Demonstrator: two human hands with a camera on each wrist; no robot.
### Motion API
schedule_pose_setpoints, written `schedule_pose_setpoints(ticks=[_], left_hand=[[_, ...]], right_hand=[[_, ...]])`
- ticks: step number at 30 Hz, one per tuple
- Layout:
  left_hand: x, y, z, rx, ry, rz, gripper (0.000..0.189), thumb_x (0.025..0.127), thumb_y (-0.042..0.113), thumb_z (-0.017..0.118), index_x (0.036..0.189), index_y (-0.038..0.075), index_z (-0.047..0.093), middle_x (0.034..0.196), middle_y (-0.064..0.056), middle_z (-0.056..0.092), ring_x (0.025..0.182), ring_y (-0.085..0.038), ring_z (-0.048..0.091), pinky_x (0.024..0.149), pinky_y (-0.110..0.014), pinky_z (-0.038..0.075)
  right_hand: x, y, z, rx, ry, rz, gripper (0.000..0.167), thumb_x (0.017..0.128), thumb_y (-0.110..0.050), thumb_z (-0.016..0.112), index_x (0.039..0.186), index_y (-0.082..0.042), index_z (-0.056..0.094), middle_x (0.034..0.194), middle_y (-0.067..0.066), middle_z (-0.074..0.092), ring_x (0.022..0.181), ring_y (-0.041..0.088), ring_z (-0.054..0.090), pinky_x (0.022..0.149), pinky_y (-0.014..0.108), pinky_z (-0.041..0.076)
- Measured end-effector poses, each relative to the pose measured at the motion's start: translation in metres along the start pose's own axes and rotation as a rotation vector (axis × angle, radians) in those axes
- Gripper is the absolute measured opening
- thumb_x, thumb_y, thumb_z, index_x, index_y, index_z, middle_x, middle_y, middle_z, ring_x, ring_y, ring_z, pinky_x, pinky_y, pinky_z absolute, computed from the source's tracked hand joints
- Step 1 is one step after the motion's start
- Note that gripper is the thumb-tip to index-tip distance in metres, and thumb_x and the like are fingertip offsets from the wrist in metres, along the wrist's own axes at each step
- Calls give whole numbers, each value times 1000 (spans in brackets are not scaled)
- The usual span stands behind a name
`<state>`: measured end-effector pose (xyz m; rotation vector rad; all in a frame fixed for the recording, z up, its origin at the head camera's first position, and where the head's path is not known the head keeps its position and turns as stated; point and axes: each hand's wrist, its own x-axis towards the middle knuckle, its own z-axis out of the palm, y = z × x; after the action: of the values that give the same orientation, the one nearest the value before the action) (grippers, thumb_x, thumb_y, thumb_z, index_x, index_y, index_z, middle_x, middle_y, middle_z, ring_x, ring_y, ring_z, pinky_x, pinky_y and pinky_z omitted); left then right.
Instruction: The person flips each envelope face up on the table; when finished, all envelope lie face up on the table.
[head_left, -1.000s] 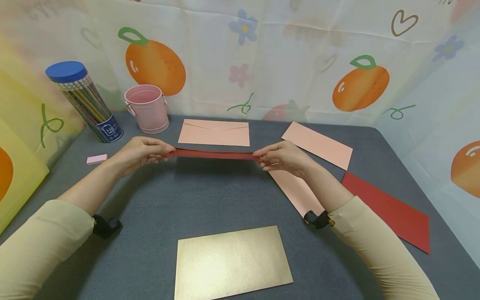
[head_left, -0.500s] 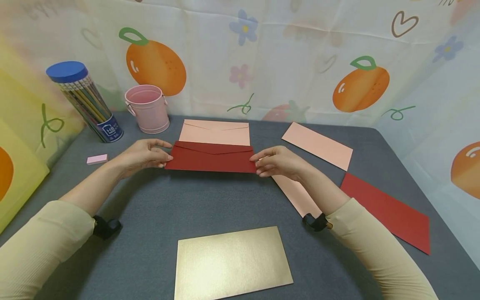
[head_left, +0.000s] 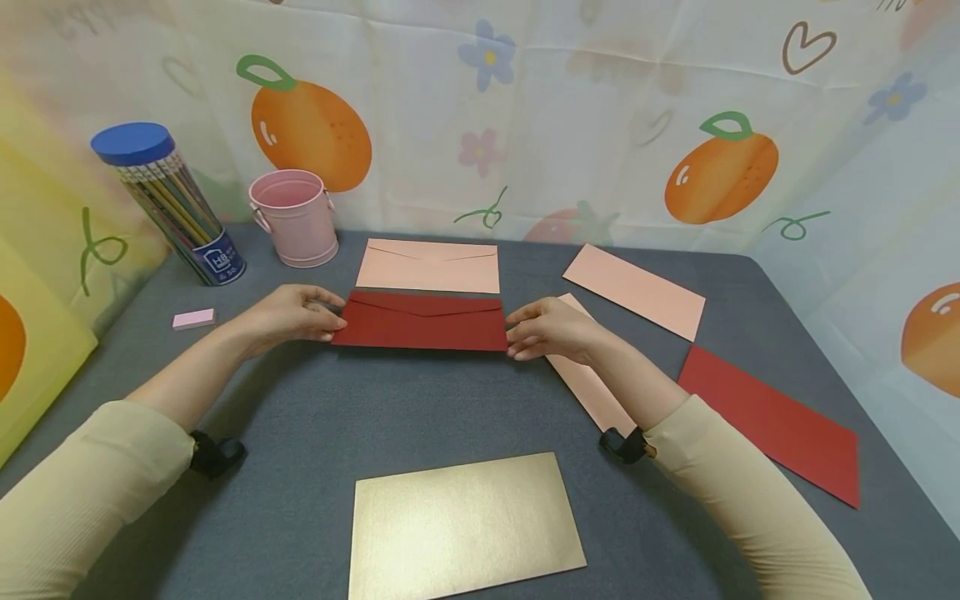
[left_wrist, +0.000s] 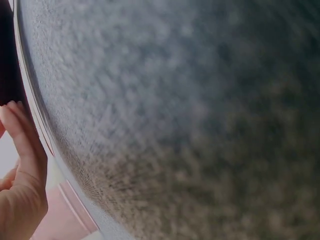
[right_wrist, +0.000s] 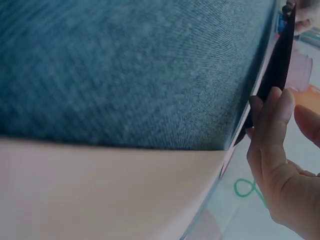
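Observation:
A red envelope (head_left: 420,325), flap side up, is held just above the dark grey table, casting a thin shadow along its front edge. My left hand (head_left: 300,315) pinches its left edge, thumb on top and the index finger extended. At the right edge my right hand (head_left: 551,329) holds it lightly by the fingertips; in the right wrist view those fingers (right_wrist: 272,125) lie against the envelope's dark underside (right_wrist: 280,60). Directly behind lies a pink envelope (head_left: 427,267), flap side up. The left wrist view shows only part of the left hand (left_wrist: 25,165).
Two pink envelopes (head_left: 633,292) and another red envelope (head_left: 772,425) lie at the right, one pink envelope (head_left: 592,387) partly under my right arm. A gold envelope (head_left: 465,525) lies in front. Pencil tub (head_left: 176,208), pink bucket (head_left: 294,221) and a small pink block (head_left: 193,319) stand left.
The red envelope, first seen nearly edge-on, has tilted to show its flap face and come down nearer the table and me. Both hands have moved with it.

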<state>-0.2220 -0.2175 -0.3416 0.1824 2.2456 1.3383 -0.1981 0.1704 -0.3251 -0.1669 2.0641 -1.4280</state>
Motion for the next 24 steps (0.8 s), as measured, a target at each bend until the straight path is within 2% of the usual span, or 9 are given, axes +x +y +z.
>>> schedule_pose_setpoints(ticks=[8,12,18,24], left_hand=[[4,-2,4,43,-10,25,57,94,13,64,139,-12,41,95,1,64,84,-3,63,79,-19,58],[4,-2,5,25,-14,21,53,96,10,61,139,-14,40,101,-3,65,86,-3,64,79,-20,59],[6,-1,7,50,8,36,51,96,8,58,138,-15,41,106,-9,63,86,-2,64,82,-21,59],[8,-3,8,57,25,46,53,95,5,59,139,-16,39,103,-7,61,84,0,63,81,-19,58]], right_hand=[[3,4,2,-35,-9,6,56,96,-3,54,146,11,34,131,30,53,87,11,66,75,19,58],[5,4,2,-36,-10,12,56,97,-3,53,147,11,33,134,31,51,90,13,65,75,19,58],[7,4,4,-27,-5,24,57,97,-4,54,148,10,31,139,30,49,96,16,64,77,20,58],[8,4,5,-39,-7,50,60,96,-5,56,149,7,31,142,28,49,101,20,65,79,21,58]])
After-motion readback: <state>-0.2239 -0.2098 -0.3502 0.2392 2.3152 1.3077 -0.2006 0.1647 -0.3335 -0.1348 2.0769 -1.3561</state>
